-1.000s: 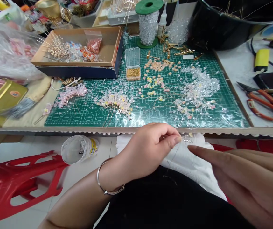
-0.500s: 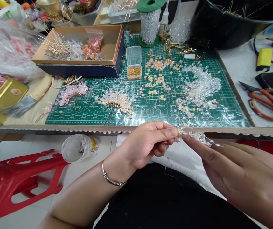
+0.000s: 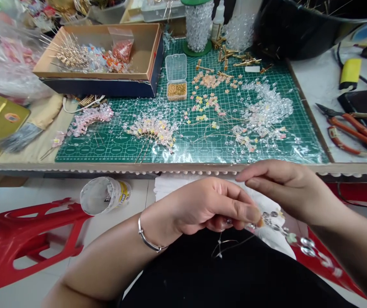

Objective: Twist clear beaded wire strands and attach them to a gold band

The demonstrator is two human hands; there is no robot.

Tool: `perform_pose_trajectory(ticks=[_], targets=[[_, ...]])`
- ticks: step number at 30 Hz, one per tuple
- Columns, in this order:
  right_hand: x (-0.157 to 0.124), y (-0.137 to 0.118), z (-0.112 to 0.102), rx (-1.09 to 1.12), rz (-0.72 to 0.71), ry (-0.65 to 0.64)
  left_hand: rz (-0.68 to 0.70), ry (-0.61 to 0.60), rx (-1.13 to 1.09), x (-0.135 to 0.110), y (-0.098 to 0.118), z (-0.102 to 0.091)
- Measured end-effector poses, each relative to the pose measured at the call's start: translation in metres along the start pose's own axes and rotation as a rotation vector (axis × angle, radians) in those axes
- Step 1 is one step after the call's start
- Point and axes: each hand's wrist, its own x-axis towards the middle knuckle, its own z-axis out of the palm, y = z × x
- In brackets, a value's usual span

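Observation:
My left hand (image 3: 209,207), with a silver bangle (image 3: 146,239) on the wrist, is closed in a pinch on one end of a beaded wire strand (image 3: 294,237) of clear crystal beads. The strand trails down to the right over my lap, and a thin bare wire (image 3: 225,246) loops below the pinch. My right hand (image 3: 282,188) hovers just above and right of the left, fingers loosely curled and pointing left, holding nothing that I can see. Both hands are below the table's front edge, over a white cloth (image 3: 177,184) and my black clothing.
A green cutting mat (image 3: 199,141) carries scattered crystal beads, small flowers and a beaded hair comb (image 3: 153,130). A cardboard box (image 3: 145,55), a small bead case (image 3: 177,79), a bead spool (image 3: 198,25) and orange pliers (image 3: 353,132) lie around. A red stool (image 3: 16,244) and a plastic jar (image 3: 105,194) sit on the floor.
Both hands dropped lower toward my lap. My right hand let go of the strand end and rose above the left. The strand now hangs down to the right.

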Motion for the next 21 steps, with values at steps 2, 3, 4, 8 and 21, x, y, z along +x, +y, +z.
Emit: perform_pose_trajectory(ticks=[2,3,4,8,21], targets=[[0.010,-0.005,-0.004,-0.018,-0.034,-0.040,-0.014,0.033,0.041,0.000,-0.001,0.001],[0.014,-0.008,-0.008,-0.047,-0.071,-0.050,-0.014,0.049,0.058,0.000,-0.001,0.001],[0.016,-0.011,-0.011,-0.092,-0.111,-0.054,-0.011,0.064,0.077,0.000,-0.001,0.001],[0.013,-0.022,-0.022,-0.371,-0.249,0.008,0.004,0.171,0.195,0.000,-0.003,0.001],[-0.049,-0.047,0.006,-0.616,-0.105,0.206,0.306,0.365,-0.044,0.012,-0.004,-0.006]])
